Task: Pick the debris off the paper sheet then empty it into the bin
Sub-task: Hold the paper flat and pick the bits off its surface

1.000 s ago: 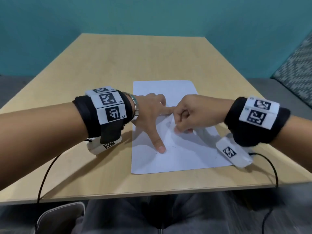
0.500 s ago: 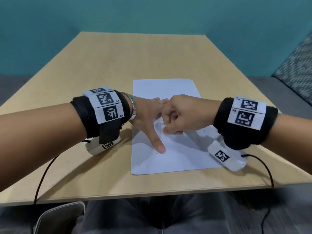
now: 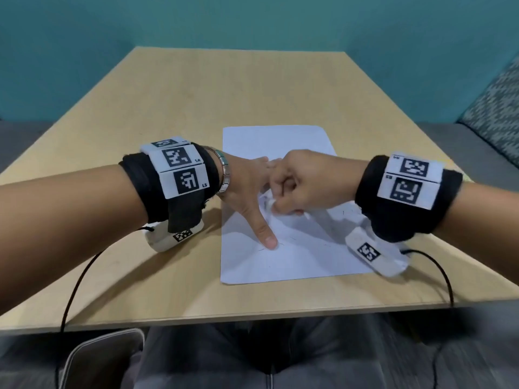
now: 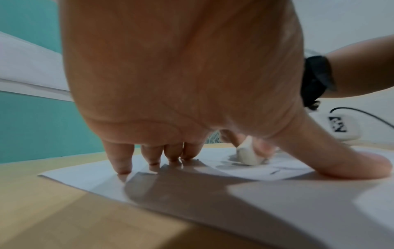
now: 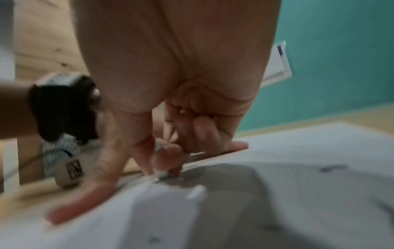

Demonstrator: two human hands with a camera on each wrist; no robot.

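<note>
A white paper sheet point(image 3: 280, 141) lies on the wooden table point(image 3: 224, 88). Small dark specks of debris point(image 3: 292, 238) are scattered over its near half, and they also show as debris point(image 5: 330, 168) in the right wrist view. My left hand point(image 3: 252, 197) presses flat on the sheet, fingers point(image 4: 123, 161) spread and thumb point(image 3: 268, 237) stretched toward me. My right hand point(image 3: 283, 197) is curled just right of it. It pinches a small white lump point(image 4: 249, 156) against the paper, and the paper wrinkles there.
The table's near edge point(image 3: 252, 313) runs just below the sheet. A white-rimmed thing point(image 3: 98, 357) sits below the table at the lower left. Cables point(image 3: 75, 287) trail from both wrists. A patterned cushion point(image 3: 497, 113) is at the far right.
My right hand has slid left across the sheet until it meets the left hand's fingers, and the paper has creased under it. The left hand has stayed pressed in place.
</note>
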